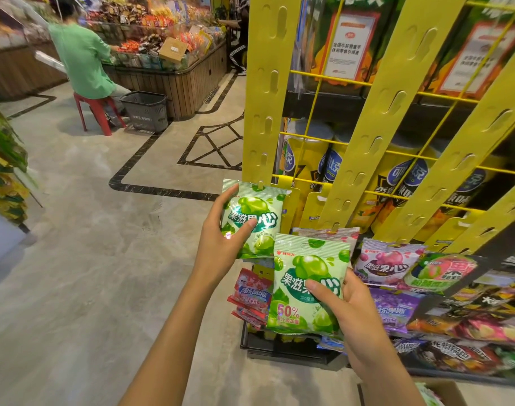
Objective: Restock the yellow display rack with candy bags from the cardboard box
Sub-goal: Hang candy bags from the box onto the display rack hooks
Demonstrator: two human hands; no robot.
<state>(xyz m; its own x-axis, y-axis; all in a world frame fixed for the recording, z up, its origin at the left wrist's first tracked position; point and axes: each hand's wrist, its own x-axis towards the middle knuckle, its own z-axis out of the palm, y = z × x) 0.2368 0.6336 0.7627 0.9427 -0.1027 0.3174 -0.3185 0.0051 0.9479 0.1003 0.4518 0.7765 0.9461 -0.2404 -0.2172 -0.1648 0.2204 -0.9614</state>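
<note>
Left hand (224, 238) clutches one green candy bag (256, 212), thumb across the front, its top edge right at a peg low on the yellow display rack (268, 83). Hooked or not, can't tell. Right hand (353, 300) grips a second green bag (303, 276), lower, just left of a hanging purple bag (388, 260). Two green bags, one per hand. Four slotted yellow strips in view. Cardboard box (449, 391): only a corner, cut off at the bottom edge.
</note>
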